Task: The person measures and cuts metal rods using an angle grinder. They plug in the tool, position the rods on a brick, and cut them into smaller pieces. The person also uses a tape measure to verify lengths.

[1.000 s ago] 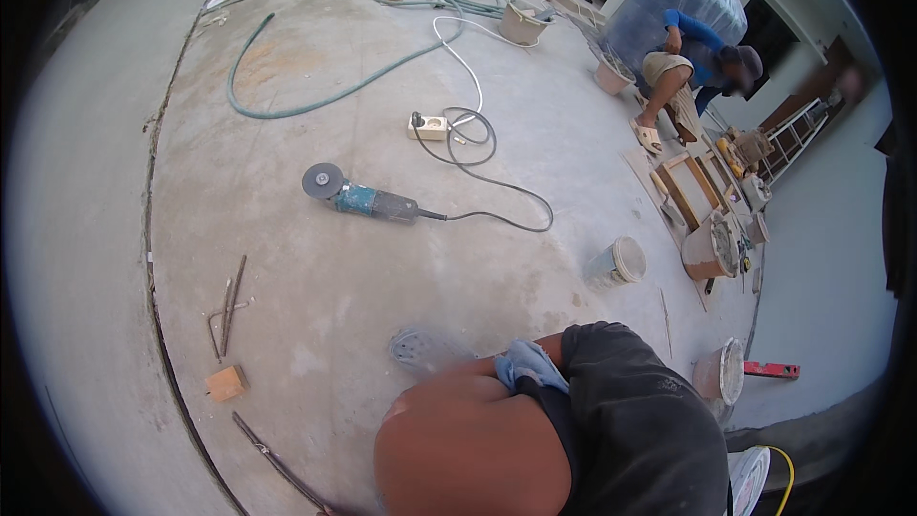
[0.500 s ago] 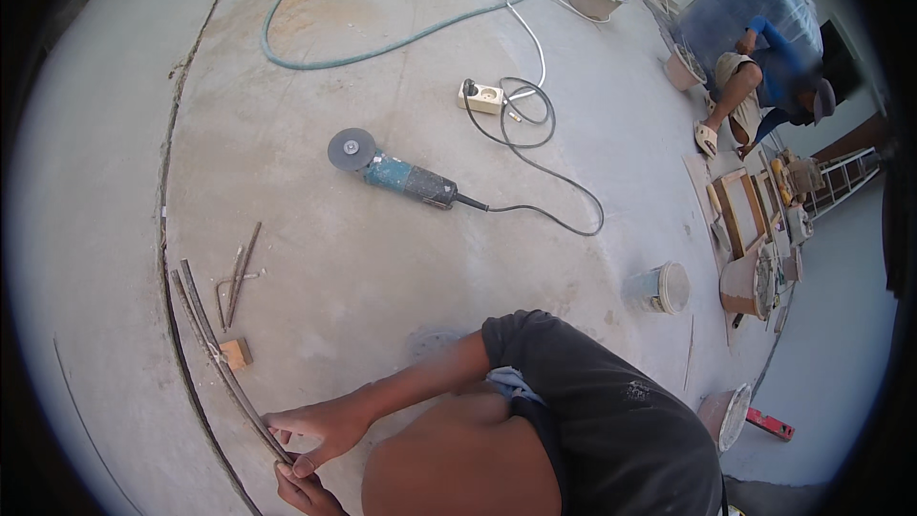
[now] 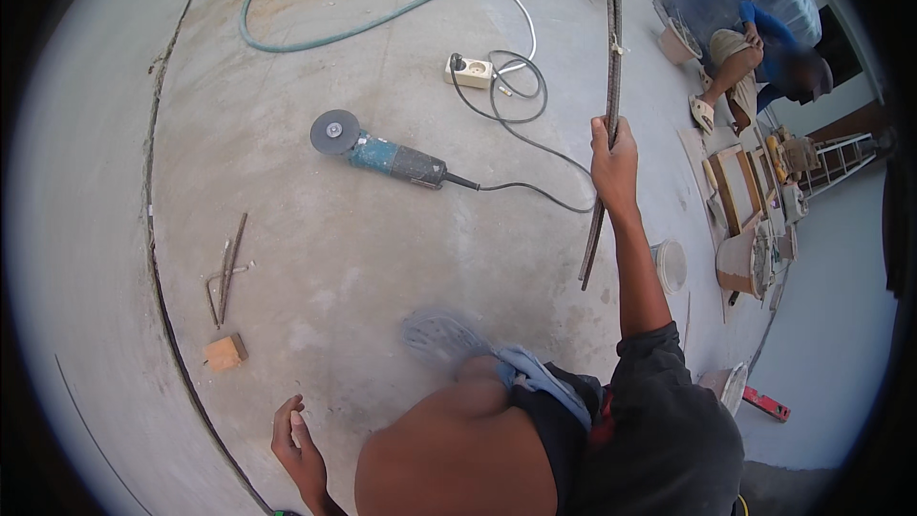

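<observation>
My right hand [image 3: 614,170] is wrapped round two ribbed steel bars [image 3: 612,81], held side by side out to the right. They stand near upright in the picture, with a pale tie [image 3: 616,49] round them above my fist. My left hand [image 3: 300,451] is low on the left above the concrete, fingers apart and loosely bent, with nothing in it. Nearest to it is a small wooden block [image 3: 225,353] on the floor. Beyond the block lie short bar pieces [image 3: 228,272], one of them bent.
An angle grinder [image 3: 387,155] lies mid-floor, its cord running to a white socket strip [image 3: 469,73]. A green hose [image 3: 353,31] curves behind. At right are a white bucket [image 3: 671,266], mortar tubs [image 3: 741,264] and a crouching co-worker [image 3: 764,67]. A long crack [image 3: 153,248] runs down the left.
My right hand has swung the bars from the lower left across to the right and lifted them. My left hand has let go of them. The view has shifted slightly.
</observation>
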`<state>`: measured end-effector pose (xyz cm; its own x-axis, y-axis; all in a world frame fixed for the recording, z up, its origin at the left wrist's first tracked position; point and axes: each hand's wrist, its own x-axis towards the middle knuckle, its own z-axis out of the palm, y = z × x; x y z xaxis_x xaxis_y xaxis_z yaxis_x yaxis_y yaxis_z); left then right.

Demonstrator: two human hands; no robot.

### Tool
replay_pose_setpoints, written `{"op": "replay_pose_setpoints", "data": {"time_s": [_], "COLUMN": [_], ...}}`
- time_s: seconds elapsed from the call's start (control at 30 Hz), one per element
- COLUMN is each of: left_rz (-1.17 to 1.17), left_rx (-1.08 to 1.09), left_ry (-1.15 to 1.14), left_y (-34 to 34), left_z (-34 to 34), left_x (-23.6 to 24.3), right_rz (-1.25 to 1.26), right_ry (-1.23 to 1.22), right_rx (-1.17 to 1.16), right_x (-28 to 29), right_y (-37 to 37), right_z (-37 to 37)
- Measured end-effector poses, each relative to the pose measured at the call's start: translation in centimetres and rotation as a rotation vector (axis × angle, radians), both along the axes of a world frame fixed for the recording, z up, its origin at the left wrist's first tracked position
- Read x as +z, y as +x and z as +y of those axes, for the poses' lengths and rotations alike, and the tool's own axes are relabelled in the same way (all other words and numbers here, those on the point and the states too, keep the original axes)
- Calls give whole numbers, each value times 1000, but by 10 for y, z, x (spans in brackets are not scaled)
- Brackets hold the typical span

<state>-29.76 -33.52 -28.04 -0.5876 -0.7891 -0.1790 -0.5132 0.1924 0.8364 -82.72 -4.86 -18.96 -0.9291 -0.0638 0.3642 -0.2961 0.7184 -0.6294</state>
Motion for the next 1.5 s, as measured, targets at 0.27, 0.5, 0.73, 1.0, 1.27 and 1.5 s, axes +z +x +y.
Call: {"op": "replay_pose_setpoints", "data": {"time_s": [0.27,0.5,0.73,1.0,1.27,1.5], "left_rz": [-103,7,207,491,174,287], "left_rx": [251,333,287,54,-124,-129], "left_ry": [71,-59,-71,-799,-1096,-1459], "left_y": [67,39,31,52,80,83], "left_z": [30,15,5,-26,46,46], "left_x": [-73,-26,13,148,243,198], "right_rz": [-201,15,223,352,-100,-301], "right_ry": [541,710,692,338,58,70], "right_rx": [-624,-420,-471,415,1217,1460], "right_x": [-173,-222,-274,-207,-198,-196], "right_y": [2,45,15,78,203,255], "right_z": [218,215,240,97,-86,-107]}}
